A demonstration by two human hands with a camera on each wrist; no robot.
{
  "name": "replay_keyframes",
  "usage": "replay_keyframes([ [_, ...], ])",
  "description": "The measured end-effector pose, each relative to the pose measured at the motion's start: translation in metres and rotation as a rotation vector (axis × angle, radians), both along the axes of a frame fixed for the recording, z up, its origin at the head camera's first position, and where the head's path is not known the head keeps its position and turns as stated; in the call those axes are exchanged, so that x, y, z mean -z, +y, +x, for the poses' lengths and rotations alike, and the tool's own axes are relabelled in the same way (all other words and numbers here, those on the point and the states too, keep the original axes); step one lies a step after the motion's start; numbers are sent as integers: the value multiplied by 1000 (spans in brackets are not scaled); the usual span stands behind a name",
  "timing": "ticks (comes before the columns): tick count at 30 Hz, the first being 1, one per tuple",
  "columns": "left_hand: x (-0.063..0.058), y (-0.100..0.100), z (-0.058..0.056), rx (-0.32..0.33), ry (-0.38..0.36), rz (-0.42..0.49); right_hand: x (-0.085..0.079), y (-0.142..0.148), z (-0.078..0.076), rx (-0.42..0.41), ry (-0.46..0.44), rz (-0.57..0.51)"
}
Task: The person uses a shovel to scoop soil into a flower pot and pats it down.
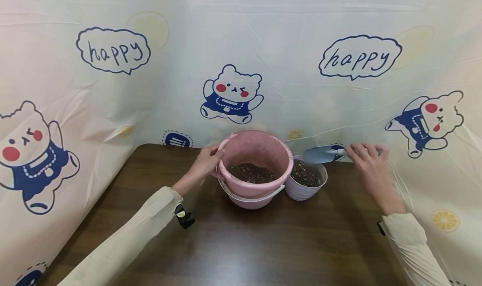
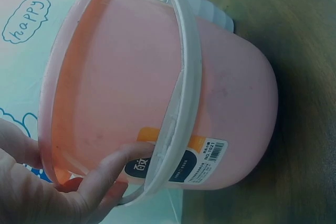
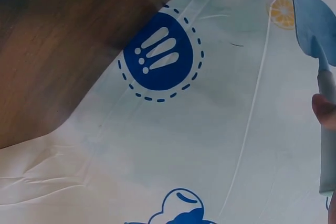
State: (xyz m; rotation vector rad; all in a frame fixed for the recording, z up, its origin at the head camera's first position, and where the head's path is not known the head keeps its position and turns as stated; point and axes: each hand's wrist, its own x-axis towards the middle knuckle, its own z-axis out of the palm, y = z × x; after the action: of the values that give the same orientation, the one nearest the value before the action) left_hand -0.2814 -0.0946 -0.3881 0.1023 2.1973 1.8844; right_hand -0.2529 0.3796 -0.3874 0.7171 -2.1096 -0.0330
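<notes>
A pink bucket (image 1: 276, 181) with dark soil (image 1: 251, 173) in its bottom stands at the back of the table, its white handle (image 2: 190, 77) hanging down along the side. My left hand (image 1: 206, 162) grips the bucket's left rim, and in the left wrist view its fingers lie along the outer wall by a label (image 2: 205, 161). Right beside the bucket is a white pot (image 1: 303, 191), also holding soil (image 1: 304, 173). My right hand (image 1: 370, 164) holds a blue trowel (image 1: 320, 154) by its grey handle, the blade over the white pot's rim.
The brown wooden table (image 1: 241, 244) ends just behind the bucket and pot. Behind it and at both sides hangs a pale sheet (image 1: 293, 30) printed with bears and the word happy. A small black device (image 1: 184, 217) is worn on the left wrist.
</notes>
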Motion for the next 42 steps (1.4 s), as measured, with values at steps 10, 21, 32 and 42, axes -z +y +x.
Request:
replay_keyframes([
  [10, -2, 1, 1, -13, -10, 5, -17, -23, -5, -16, 104, -131],
  [21, 0, 1, 1, -6, -1, 9, -37, -78, -14, -31, 4, -127],
  [32, 2, 0, 0, 1, 11, 11, -39, -136, -26, -61, -136, 69],
  [42, 0, -1, 3, -1, 12, 20, -29, -196, -47, 90, -200, 462],
])
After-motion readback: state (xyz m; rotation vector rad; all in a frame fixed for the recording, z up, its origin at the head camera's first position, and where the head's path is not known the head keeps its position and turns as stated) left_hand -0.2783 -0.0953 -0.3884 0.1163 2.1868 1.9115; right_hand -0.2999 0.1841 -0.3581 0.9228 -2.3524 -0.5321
